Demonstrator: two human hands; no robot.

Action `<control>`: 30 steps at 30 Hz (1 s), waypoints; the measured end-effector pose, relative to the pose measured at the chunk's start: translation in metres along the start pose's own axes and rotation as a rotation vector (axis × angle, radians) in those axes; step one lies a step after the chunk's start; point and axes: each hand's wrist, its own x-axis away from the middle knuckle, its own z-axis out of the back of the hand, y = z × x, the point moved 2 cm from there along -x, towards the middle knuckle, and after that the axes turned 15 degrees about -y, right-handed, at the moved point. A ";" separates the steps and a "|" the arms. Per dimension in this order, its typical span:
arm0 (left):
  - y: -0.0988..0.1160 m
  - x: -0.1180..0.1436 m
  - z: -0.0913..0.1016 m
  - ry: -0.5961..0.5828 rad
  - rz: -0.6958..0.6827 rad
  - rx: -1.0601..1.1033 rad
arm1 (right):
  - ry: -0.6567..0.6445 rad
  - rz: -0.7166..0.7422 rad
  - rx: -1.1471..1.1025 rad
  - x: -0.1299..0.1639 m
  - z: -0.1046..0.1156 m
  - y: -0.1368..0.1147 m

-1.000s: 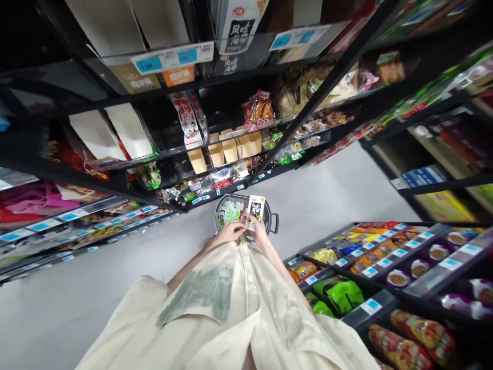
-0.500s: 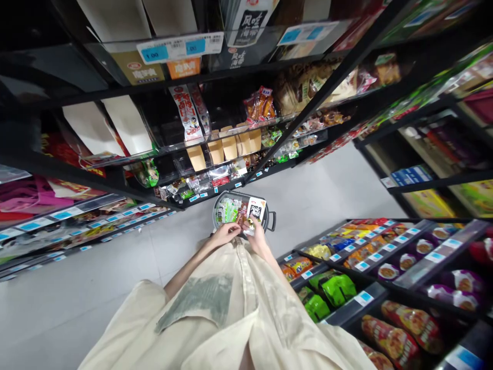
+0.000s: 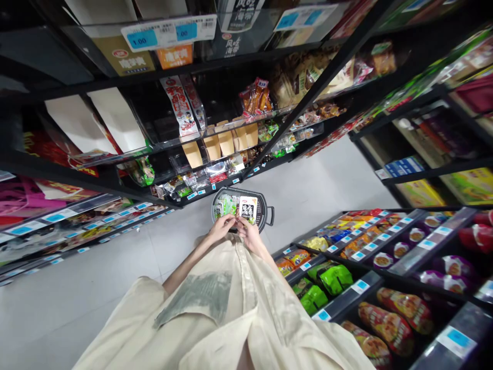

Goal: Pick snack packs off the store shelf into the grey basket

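Since half a second earlier, we tipped the white and black snack packet (image 3: pixel 248 208) from its rightward tilt to nearly square, and it slid a touch left over the basket. We had our right hand (image 3: pixel 249 234) pinched on the packet's lower edge, and our left hand (image 3: pixel 222 227) met it at the lower left corner, fingers closed on it too. Beneath the packet sat the grey shopping basket (image 3: pixel 265 204) on the pale floor (image 3: pixel 319 190), with green packets (image 3: pixel 228 205) lying inside it. Our cream shirt (image 3: pixel 239 308) filled the foreground. Black shelves (image 3: pixel 115 180) of snacks rose to our left, and lower racks with green bags (image 3: pixel 331 280) stood to our right.
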 end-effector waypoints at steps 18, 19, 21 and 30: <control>0.012 0.011 0.008 0.128 -0.098 0.248 | 0.033 0.261 1.039 -0.002 0.012 0.015; 0.014 0.011 0.008 0.120 -0.099 0.265 | 0.044 0.274 1.056 -0.001 0.012 0.013; 0.016 0.012 0.008 0.133 -0.105 0.271 | 0.061 0.298 1.067 0.000 0.010 0.009; 0.008 0.011 0.009 0.315 -0.056 0.306 | 0.196 0.471 1.156 0.007 -0.004 -0.003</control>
